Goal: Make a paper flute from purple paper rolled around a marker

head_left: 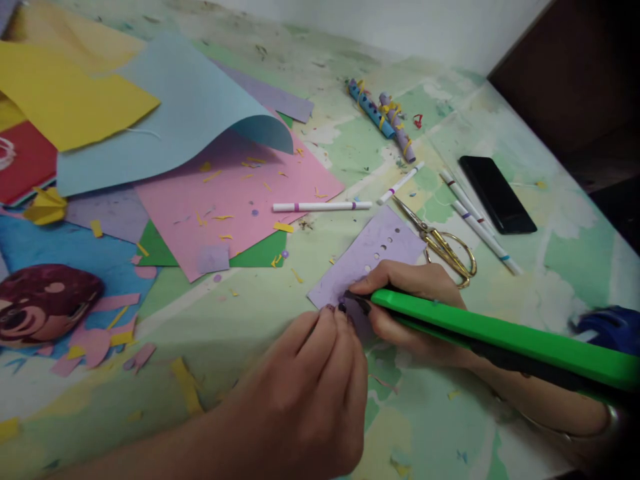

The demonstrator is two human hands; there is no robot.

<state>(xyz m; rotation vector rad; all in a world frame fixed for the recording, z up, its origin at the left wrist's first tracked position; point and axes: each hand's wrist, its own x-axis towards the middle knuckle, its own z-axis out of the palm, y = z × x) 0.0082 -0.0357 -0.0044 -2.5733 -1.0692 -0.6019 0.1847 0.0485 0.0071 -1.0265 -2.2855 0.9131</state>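
Black phone [497,195] beside two white markers [483,234]

near the centre of the frame, a rectangular lilac paper piece [350,260] lies on a green floral-patterned tablecloth [255,293], with gold metal scissors [441,250] just beside it on the right. farther right, two slim white pens [486,237] lie between the scissors and a flat black rectangular phone [497,195]. at upper left, a yellow paper sheet [75,103] overlaps a large light-blue paper sheet [195,110], itself over a pink paper sheet [195,220].

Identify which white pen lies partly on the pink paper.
The leftmost white pen; its left end overlaps the pink paper, while the other three lie off it.
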